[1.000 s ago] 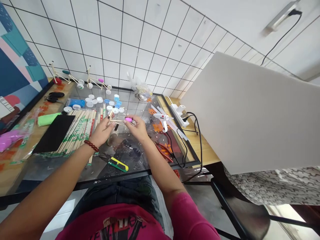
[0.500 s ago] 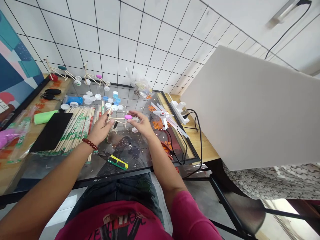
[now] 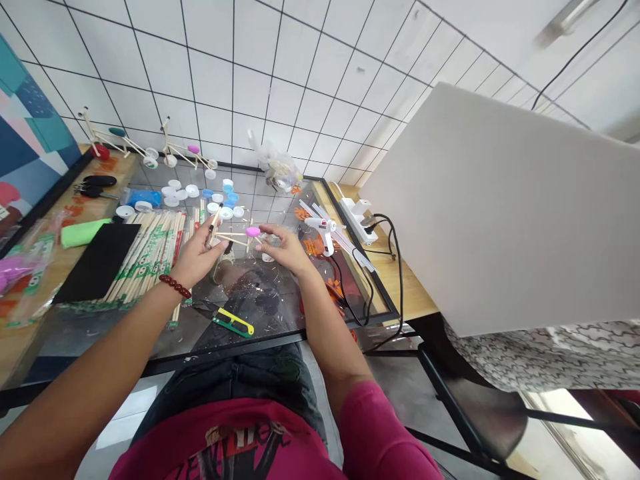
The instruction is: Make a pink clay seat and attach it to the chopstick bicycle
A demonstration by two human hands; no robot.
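Observation:
A small bicycle-like frame of wooden sticks with a pink seat (image 3: 253,232) is held between my two hands above the glass tabletop. My left hand (image 3: 199,253), with a beaded bracelet on the wrist, is closed on its front end, where a dark-tipped upright stick rises. The thumb and fingers of my right hand (image 3: 284,248) are at its rear end, just beside the pink seat. Two similar finished-looking models, one with a green seat (image 3: 118,132) and one with a pink seat (image 3: 193,149), stand by the tiled wall with bottle caps as wheels.
White and blue bottle caps (image 3: 192,191) lie beyond wrapped chopsticks (image 3: 145,257). Yellow-green snips (image 3: 233,321) rest near the front edge. On the right are a glue gun (image 3: 323,230), glue sticks (image 3: 350,248), a power strip (image 3: 357,217) with cords, and a large white panel (image 3: 500,220).
The stick frame has tilted slightly, its pink seat turning a little in my hands. The whole view has shifted slightly; both hands keep their places on the model.

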